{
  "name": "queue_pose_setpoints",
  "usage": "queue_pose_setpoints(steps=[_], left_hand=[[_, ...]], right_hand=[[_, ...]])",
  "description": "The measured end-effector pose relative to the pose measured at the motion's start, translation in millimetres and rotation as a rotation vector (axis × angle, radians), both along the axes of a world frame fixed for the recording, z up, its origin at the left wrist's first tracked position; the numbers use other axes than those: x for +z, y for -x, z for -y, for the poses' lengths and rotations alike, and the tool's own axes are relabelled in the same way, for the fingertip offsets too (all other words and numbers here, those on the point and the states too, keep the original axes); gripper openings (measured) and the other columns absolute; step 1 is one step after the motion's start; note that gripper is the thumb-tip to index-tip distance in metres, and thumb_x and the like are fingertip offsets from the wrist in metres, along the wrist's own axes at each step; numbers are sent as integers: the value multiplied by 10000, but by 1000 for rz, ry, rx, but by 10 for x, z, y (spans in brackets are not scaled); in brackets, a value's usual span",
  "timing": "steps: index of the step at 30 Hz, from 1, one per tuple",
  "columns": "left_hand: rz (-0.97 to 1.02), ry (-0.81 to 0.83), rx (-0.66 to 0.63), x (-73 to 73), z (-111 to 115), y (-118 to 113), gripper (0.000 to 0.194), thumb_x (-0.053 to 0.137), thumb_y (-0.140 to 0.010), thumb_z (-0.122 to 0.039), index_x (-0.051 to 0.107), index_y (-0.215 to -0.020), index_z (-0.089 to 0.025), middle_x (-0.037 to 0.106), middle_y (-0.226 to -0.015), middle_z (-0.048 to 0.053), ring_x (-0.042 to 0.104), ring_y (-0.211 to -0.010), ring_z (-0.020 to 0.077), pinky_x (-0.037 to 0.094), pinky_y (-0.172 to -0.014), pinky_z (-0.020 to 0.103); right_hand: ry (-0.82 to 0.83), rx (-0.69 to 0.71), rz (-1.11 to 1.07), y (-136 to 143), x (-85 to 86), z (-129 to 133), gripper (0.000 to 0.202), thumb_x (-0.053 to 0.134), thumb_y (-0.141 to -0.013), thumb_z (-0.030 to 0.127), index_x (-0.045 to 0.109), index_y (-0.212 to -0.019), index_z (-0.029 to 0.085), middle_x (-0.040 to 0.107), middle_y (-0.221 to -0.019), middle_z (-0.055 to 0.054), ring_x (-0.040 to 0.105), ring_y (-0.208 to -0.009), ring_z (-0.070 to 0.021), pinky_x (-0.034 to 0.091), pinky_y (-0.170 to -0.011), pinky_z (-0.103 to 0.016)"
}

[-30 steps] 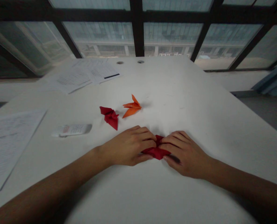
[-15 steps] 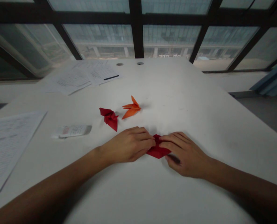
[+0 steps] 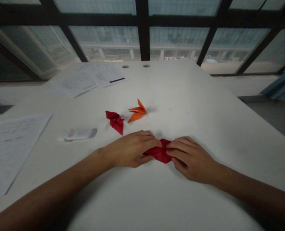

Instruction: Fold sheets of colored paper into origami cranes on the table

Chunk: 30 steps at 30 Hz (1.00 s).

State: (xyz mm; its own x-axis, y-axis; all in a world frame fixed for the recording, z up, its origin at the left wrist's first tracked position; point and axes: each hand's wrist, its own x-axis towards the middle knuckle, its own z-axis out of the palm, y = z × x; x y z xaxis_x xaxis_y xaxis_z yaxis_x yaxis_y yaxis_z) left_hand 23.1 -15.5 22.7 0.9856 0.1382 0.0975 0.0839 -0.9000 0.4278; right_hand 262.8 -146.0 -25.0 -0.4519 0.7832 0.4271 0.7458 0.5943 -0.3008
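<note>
A folded piece of red origami paper [image 3: 162,155] lies on the white table between my two hands. My left hand [image 3: 135,149] grips its left end, with the thumb along the near edge and the fingers over the top. On the right end, my right hand [image 3: 189,157] presses with its fingertips, the thumb at the near edge. Both palms hide the paper's outer ends. Beyond my left hand sit a folded red origami figure [image 3: 115,121] and an orange origami figure [image 3: 138,112] with pointed tips.
A small white packet with print [image 3: 80,134] lies left of the red figure. Printed sheets [image 3: 14,147] cover the table's left side, and more papers [image 3: 84,80] are at the far left. Two round holes pierce the table [image 3: 180,86] near the windows.
My left thumb has moved apart from the fingers, showing more of the paper's left part. My right fingers and thumb have drawn closer together on the right end. The view has shifted slightly.
</note>
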Motion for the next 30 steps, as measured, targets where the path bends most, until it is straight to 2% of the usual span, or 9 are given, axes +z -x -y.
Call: queue_pose_setpoints(steps=[3, 7, 11, 14, 16, 19, 21, 27, 30], left_hand=[[11, 12, -54, 33, -24, 16, 301, 605, -910, -155, 634, -1205, -211, 721, -1121, 88, 639, -1081, 242, 516, -984, 390], [10, 9, -92, 37, -38, 32, 442, 523, -860, -37, 621, -1248, -224, 728, -1146, 80, 644, -1109, 241, 523, -1007, 395], [17, -3, -38, 8, -35, 39, 473, 490, -864, -23, 599, -1287, -205, 711, -1143, 95, 656, -1078, 230, 538, -978, 373], [25, 33, 38, -12, -36, 43, 439, 471, -902, -43, 598, -1289, -205, 695, -1130, 88, 670, -1022, 199, 542, -941, 329], [27, 55, 90, -22, -44, 47, 422, 454, -926, -57, 596, -1293, -209, 691, -1109, 78, 676, -982, 181, 542, -916, 310], [40, 100, 142, -36, -67, 47, 416, 460, -921, -52, 594, -1279, -217, 705, -1112, 62, 681, -998, 176, 533, -924, 312], [58, 145, 161, -50, -85, 41, 419, 468, -907, -38, 589, -1263, -222, 720, -1144, 48, 685, -1037, 174, 527, -934, 310], [80, 236, 170, -48, -96, 30, 381, 477, -915, -57, 583, -1244, -217, 746, -1133, 33, 701, -1008, 160, 532, -885, 286], [32, 186, 146, -4, -48, 26, 307, 546, -951, -187, 599, -1252, -214, 720, -1152, 60, 686, -1029, 193, 527, -926, 325]], right_hand=[[5, 3, -25, 7, 7, -10, 302, 593, -881, 128, 678, -1159, 207, 726, -1172, -88, 650, -1072, -253, 517, -956, -474], [23, 7, -45, -1, -8, -24, 380, 573, -875, 97, 642, -1230, 215, 730, -1167, -93, 659, -1068, -261, 523, -947, -484], [72, -1, -37, -11, -17, -32, 351, 516, -938, 81, 620, -1242, 221, 734, -1149, -84, 655, -1066, -253, 509, -958, -478], [75, -4, -29, -3, 16, -22, 286, 598, -935, 180, 622, -1219, 207, 728, -1167, -87, 645, -1081, -267, 498, -974, -482], [70, 10, -16, 4, 47, -9, 383, 658, -881, 214, 606, -1260, 196, 714, -1218, -99, 635, -1109, -286, 491, -988, -493], [62, 8, -19, 5, 70, 6, 534, 639, -816, 148, 557, -1342, 183, 694, -1276, -118, 632, -1128, -294, 492, -996, -494], [51, -9, -27, 0, 58, 10, 561, 625, -800, 121, 546, -1353, 174, 689, -1289, -128, 639, -1122, -291, 502, -987, -485], [-3, -72, -25, -32, -36, -15, 362, 602, -913, 110, 605, -1266, 192, 717, -1237, -100, 672, -1059, -245, 528, -969, -447], [-42, -67, -52, -62, -68, -38, 252, 573, -959, 110, 641, -1183, 202, 754, -1134, -72, 698, -995, -224, 549, -930, -428]])
